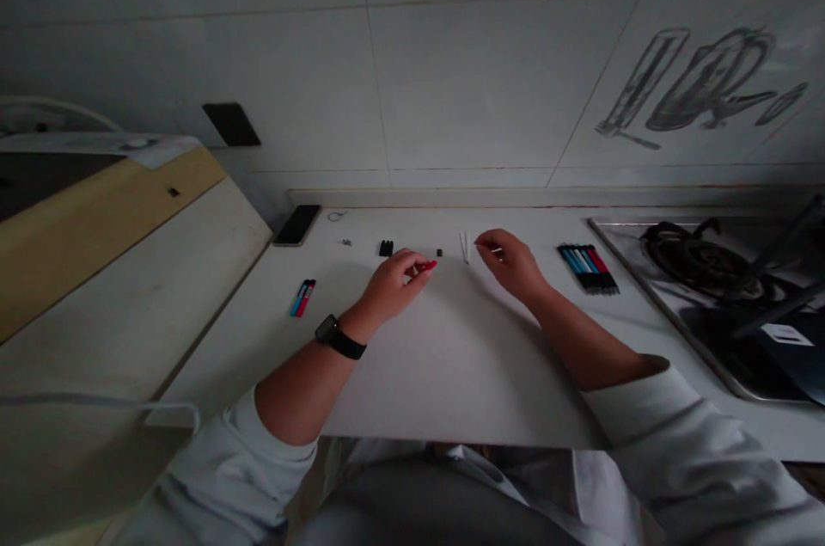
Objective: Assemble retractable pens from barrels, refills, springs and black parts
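My left hand (pixel 394 281) is closed in a pinch on a small red pen part (pixel 426 266), probably a barrel, held just above the white counter. My right hand (pixel 512 260) has its thumb and fingers curled together; whatever may be between the tips is too small to make out. Right beside those fingertips lie thin white sticks (pixel 465 248) that look like pen refills. A tiny dark piece (pixel 439 253) sits between the two hands. Behind my left hand are several short black parts (pixel 386 248), and small metallic bits (pixel 346 242) are further left.
Two coloured pens (pixel 302 298), blue and red, lie at left. A row of several pens (pixel 588 268) lies at right, next to the gas stove (pixel 709 271). A phone (pixel 297 224) and a thin ring (pixel 337 217) are near the wall. A white cabinet (pixel 155 271) bounds the left side.
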### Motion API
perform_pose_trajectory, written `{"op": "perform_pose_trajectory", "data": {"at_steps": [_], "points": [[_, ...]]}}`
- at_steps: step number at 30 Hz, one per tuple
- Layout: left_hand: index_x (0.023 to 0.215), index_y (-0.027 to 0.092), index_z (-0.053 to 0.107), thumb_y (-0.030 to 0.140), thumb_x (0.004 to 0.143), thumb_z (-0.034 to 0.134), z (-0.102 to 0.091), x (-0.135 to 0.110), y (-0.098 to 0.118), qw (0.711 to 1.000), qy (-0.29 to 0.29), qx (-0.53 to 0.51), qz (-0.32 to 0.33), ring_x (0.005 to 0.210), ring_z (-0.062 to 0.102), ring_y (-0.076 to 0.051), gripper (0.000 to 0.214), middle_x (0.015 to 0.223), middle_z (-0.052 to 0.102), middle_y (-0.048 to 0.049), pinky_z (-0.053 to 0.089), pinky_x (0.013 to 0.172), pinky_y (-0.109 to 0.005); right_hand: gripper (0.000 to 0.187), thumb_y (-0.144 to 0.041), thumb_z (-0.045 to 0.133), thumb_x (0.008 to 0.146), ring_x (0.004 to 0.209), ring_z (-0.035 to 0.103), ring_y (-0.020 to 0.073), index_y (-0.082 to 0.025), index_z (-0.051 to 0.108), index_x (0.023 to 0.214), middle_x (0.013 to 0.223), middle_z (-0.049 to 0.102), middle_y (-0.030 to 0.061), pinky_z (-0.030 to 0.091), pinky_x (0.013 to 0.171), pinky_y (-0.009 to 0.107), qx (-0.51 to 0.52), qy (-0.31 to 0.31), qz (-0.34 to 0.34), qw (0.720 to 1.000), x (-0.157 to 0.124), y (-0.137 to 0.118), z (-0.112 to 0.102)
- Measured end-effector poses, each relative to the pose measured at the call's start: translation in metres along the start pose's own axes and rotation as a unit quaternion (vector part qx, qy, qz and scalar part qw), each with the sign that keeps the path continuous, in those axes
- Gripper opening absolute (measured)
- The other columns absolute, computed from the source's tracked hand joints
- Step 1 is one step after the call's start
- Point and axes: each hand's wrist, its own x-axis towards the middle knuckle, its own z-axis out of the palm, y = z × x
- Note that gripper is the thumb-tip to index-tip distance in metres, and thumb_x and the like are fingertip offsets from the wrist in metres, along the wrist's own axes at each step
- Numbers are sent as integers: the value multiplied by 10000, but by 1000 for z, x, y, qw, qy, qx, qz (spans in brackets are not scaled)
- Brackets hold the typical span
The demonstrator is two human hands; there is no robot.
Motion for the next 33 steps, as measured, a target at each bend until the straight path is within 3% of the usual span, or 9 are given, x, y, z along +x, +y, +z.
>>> {"op": "perform_pose_trajectory", "data": {"at_steps": [7, 21, 28, 33], "points": [[1019, 214, 701, 262, 977, 641, -3, 0, 8, 995, -28, 73, 57, 955, 637, -204, 88, 991, 685, -66, 508, 870, -352, 182, -389, 641, 970, 790, 686, 185, -225, 716, 994, 898, 739, 58, 569, 738, 312, 35, -80, -34, 996, -21, -40, 27], [1010, 218, 718, 232, 957, 673, -1, -1, 12, 993, -59, 76, 64, 947, 642, -204, 70, 983, 676, -59, 511, 848, -347, 202, -386, 621, 1002, 820, 704, 191, -230, 744, 1038, 956, 764, 64, 562, 753, 319, 31, -101, -65, 992, -26, -39, 30], [1034, 222, 705, 276, 970, 689, 0, -2, 14, 994, -43, 52, 86, 979, 651, -208, 85, 1009, 699, -65, 511, 890, -363, 264, -482, 708, 949, 812, 717, 199, -230, 737, 1024, 908, 758, 66, 584, 736, 322, 96, -93, -50, 990, -27, -47, 31], [1144, 213, 651, 341, 915, 763, -3, -3, 18, 997, -17, 37, 68, 975, 655, -216, 286, 1063, 700, -81, 516, 890, -368, 216, -450, 685, 965, 848, 686, 190, -242, 727, 1003, 955, 717, 68, 572, 710, 309, 113, -64, -58, 990, -24, -56, 24]]}}
